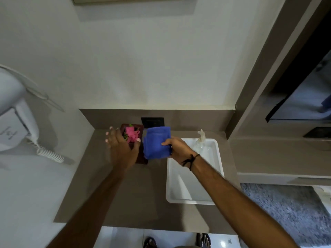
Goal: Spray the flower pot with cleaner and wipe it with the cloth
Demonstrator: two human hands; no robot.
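- While one flower pot point(136, 145), dark brown with pink blossoms, stands upright mid-frame on the bench point(100, 185), one blue cloth point(156, 143) hangs just right of it.
- Left hand point(121, 149) reaches over the pot, fingers point(111, 130) spread open, thumb by the blossoms.
- Right hand point(179, 147) pinches the folded cloth, its long axis roughly vertical in frame.
- One white tray point(179, 197) holds one pump bottle point(200, 142).

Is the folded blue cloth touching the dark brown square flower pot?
Cannot tell. In the head view the folded blue cloth, held by the right hand, overlaps the dark brown square flower pot's right side, but blur hides any contact or gap.
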